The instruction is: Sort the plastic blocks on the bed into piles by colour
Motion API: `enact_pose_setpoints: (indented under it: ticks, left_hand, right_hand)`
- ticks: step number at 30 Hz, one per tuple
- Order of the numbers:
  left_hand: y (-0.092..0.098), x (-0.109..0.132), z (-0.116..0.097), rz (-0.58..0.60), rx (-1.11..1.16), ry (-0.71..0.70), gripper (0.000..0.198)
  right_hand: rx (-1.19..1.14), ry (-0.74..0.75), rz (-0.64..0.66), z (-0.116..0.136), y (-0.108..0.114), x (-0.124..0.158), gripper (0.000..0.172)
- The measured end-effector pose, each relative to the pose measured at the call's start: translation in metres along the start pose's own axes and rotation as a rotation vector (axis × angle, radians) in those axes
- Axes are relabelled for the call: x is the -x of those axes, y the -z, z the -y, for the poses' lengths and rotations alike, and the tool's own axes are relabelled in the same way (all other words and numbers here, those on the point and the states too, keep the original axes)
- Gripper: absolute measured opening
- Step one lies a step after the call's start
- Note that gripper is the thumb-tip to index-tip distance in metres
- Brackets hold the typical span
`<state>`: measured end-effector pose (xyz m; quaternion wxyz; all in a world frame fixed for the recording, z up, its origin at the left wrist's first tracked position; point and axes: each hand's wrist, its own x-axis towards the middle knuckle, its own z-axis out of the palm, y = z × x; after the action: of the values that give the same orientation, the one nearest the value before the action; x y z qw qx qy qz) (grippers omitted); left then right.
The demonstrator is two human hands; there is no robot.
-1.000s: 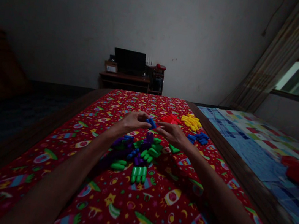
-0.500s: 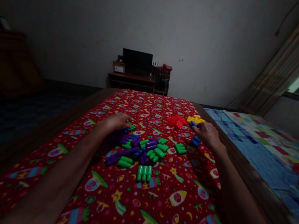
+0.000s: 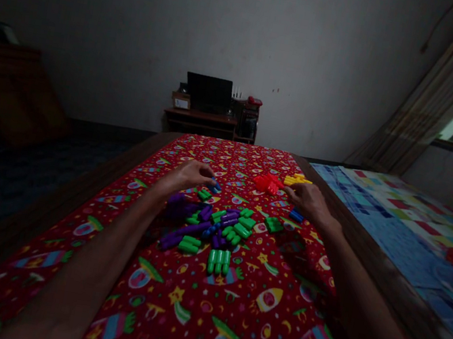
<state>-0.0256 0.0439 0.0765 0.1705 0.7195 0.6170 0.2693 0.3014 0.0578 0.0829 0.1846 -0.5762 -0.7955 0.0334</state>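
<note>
My left hand is closed in a pinch on a blue bullet-shaped toy block, held just above the cloth. Below it lies a heap of purple blocks and green blocks, with a few blue ones among them. My right hand hovers at the right, fingers loosely bent and apart, with nothing visible in them. A blue block lies just under this hand. Red blocks and yellow blocks lie in separate groups beyond its fingertips.
A red patterned cloth covers the long table. One green block lies apart, right of the heap. To the right is a bed with checked covers. A desk with a monitor stands by the far wall.
My left hand has risen away from the heap, bringing the blue block up and to the right. My right hand has shifted slightly left; the blue block by its fingertips no longer shows.
</note>
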Motion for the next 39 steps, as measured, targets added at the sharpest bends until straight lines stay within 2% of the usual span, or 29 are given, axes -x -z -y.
enact_pose_setpoints:
  ticks: [2, 4, 7, 9, 11, 14, 16, 19, 22, 26, 29, 32, 35, 37, 39]
  left_hand:
    - [-0.011, 0.005, -0.023, 0.009, 0.193, -0.074, 0.038]
    - [-0.022, 0.012, -0.046, 0.053, 0.294, -0.124, 0.039]
    - [-0.03, 0.017, -0.061, 0.116, 0.326, -0.173, 0.037]
    - [-0.026, 0.016, -0.054, 0.126, 0.234, -0.177, 0.035]
    - [-0.018, 0.013, -0.036, 0.17, 0.012, -0.134, 0.029]
    - [-0.009, 0.009, -0.009, 0.369, -0.348, -0.017, 0.023]
    - [-0.009, 0.008, 0.002, 0.469, -0.449, 0.031, 0.026]
    - [-0.013, 0.008, 0.006, 0.498, -0.442, 0.023, 0.023]
    - [-0.014, 0.007, 0.005, 0.465, -0.389, 0.013, 0.016]
    - [-0.009, 0.002, 0.004, 0.367, -0.296, 0.024, 0.013]
    - [-0.011, -0.001, -0.007, 0.151, -0.158, 0.018, 0.019]
    - [-0.022, 0.004, -0.031, -0.009, 0.019, -0.064, 0.029]
    - [-0.033, 0.016, -0.062, -0.056, 0.094, -0.16, 0.031]
    - [-0.035, 0.023, -0.074, -0.048, 0.079, -0.206, 0.03]
    - [-0.032, 0.025, -0.074, 0.0, 0.044, -0.227, 0.029]
  right_hand:
    - [-0.284, 0.226, 0.07, 0.027, -0.01, 0.004, 0.048]
    - [-0.513, 0.374, 0.107, 0.048, -0.021, 0.007, 0.046]
    - [-0.541, 0.427, 0.076, 0.057, -0.028, 0.008, 0.039]
    - [-0.408, 0.364, 0.029, 0.046, -0.023, 0.004, 0.037]
    - [-0.22, 0.245, -0.027, 0.023, -0.014, -0.002, 0.033]
    - [0.064, -0.004, -0.048, -0.02, 0.003, -0.007, 0.027]
    - [0.172, -0.179, -0.006, -0.045, 0.012, -0.006, 0.026]
    - [0.236, -0.341, 0.076, -0.067, 0.019, 0.0, 0.028]
    - [0.265, -0.381, 0.118, -0.071, 0.02, 0.003, 0.029]
    - [0.272, -0.386, 0.063, -0.066, 0.021, -0.001, 0.03]
    - [0.176, -0.26, 0.004, -0.051, 0.023, -0.004, 0.029]
    - [-0.153, 0.033, 0.047, -0.02, 0.016, -0.003, 0.037]
    - [-0.503, 0.313, 0.178, 0.017, 0.0, 0.003, 0.041]
    - [-0.519, 0.406, 0.213, 0.034, -0.009, 0.006, 0.035]
    - [-0.396, 0.4, 0.175, 0.036, -0.012, 0.006, 0.03]
